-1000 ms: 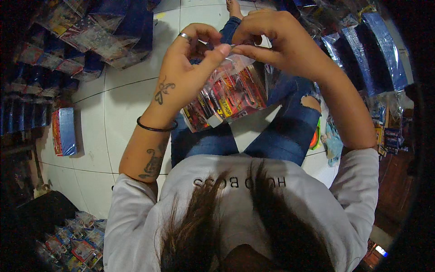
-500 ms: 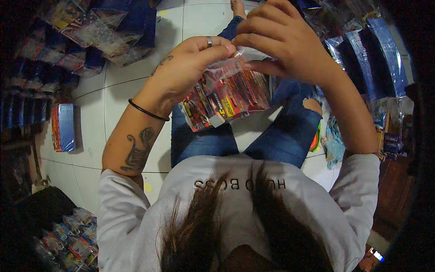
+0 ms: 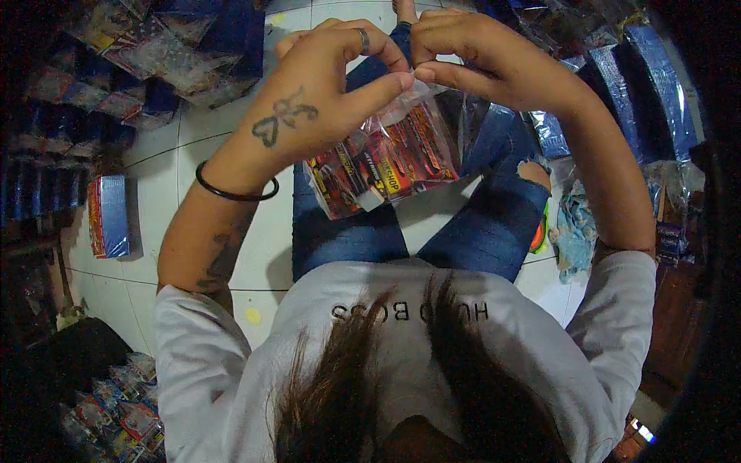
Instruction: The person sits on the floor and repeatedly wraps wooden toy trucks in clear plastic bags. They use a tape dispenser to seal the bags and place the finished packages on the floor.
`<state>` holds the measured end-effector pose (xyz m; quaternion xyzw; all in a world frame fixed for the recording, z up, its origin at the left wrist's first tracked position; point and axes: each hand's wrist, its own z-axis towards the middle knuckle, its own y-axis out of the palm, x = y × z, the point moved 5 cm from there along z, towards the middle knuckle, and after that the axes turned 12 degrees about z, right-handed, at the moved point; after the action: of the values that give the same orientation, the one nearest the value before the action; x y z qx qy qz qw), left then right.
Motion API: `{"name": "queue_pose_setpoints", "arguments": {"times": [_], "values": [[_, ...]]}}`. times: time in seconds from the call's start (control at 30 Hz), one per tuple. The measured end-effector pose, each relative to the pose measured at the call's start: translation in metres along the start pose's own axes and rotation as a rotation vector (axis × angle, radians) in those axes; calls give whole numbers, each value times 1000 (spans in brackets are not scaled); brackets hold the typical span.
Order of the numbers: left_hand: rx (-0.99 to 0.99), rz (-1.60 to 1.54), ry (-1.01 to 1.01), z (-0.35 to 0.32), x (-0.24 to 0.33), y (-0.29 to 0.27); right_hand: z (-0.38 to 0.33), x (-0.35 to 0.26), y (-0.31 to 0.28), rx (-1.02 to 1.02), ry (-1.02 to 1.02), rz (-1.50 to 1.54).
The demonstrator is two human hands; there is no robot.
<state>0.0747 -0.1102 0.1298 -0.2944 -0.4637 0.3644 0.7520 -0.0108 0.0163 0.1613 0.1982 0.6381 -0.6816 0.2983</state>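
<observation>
A clear plastic bag point(image 3: 390, 158) with red, black and yellow printed packets inside hangs over my lap, between my jeans-clad thighs. My left hand point(image 3: 328, 96), with a ring on one finger, pinches the bag's upper edge between thumb and fingertips. Right beside it, my right hand point(image 3: 482, 62) pinches the same edge, its thumb and curled forefinger pressed together. Both sets of fingertips nearly meet at the top of the bag. The exact spot where the plastic is gripped is small and partly hidden by the fingers.
Stacks of wrapped packs point(image 3: 170, 58) lie at the far left, and blue-backed wrapped packs point(image 3: 656, 92) stand at the right. A red and blue box point(image 3: 113, 216) sits on the white tiled floor. Pale blue crumpled plastic point(image 3: 575, 231) lies beside my right knee. More packs point(image 3: 123, 409) are at the lower left.
My left hand has rolled over, showing its back, and its fingers have moved up. My right hand has lowered its raised fingers and closed in on the bag's top edge.
</observation>
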Motion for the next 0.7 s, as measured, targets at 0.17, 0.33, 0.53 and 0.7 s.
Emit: {"name": "queue_pose_setpoints", "arguments": {"times": [0.17, 0.33, 0.53, 0.7], "values": [[-334, -701, -320, -3, -15, 26, -7, -22, 5, 242, -293, -429], [-289, -795, -361, -6, -13, 33, -12, -20, 13, 123, -176, -604], [-119, -107, -21, -4, -4, -1, -5, -7, 5, 4, -41, -163], [-319, -750, -385, -9, -17, 31, -11, -17, 10, 178, -154, -439]]}}
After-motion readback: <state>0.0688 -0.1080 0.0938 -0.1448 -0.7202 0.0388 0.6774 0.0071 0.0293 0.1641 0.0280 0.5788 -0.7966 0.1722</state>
